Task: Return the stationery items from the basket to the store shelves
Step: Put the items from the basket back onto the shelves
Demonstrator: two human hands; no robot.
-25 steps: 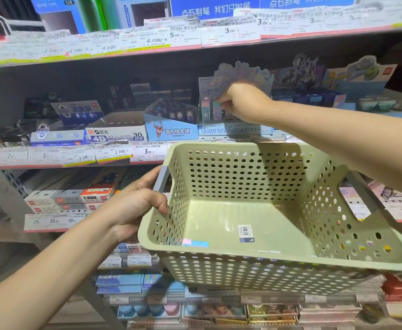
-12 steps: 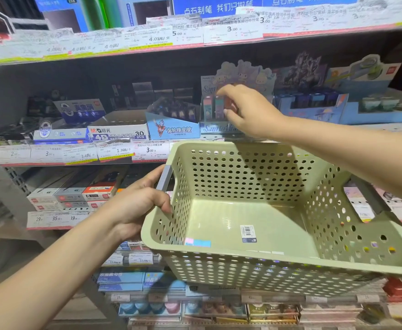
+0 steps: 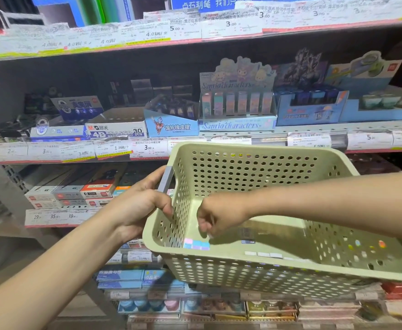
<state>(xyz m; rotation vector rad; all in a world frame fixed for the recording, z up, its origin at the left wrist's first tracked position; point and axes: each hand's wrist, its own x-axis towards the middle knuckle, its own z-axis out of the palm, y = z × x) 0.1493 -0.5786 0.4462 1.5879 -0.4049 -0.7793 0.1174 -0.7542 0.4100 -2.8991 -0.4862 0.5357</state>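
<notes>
The pale green perforated plastic basket (image 3: 254, 265) is held tilted in front of the shelves, its open top facing the camera. At the basket's left end, the left hand (image 3: 135, 208) grips the rim, fingers curled over the edge into the basket and the thumb lying along the grey handle bar (image 3: 165, 179). The right hand (image 3: 219, 214) reaches down inside the basket, toward its near left corner, with the fingers curled downward and bunched together; the fingertips (image 3: 206, 231) hover just above a small flat pink-and-blue pastel packet (image 3: 196, 244) that lies on the basket floor against the near wall. Whether the fingertips touch the packet cannot be told. Further right on the basket floor lie a row of small white blocks (image 3: 264, 254) and a dark barcode sticker (image 3: 246, 234). Behind the basket, above its far rim, a shelf edge carries white price labels (image 3: 147, 147). On that shelf, directly above the basket, stands a pastel cardboard Sanrio Characters display box (image 3: 237, 125) holding upright pastel items in a row. Left of it sits a blue eraser box (image 3: 171, 126).
</notes>
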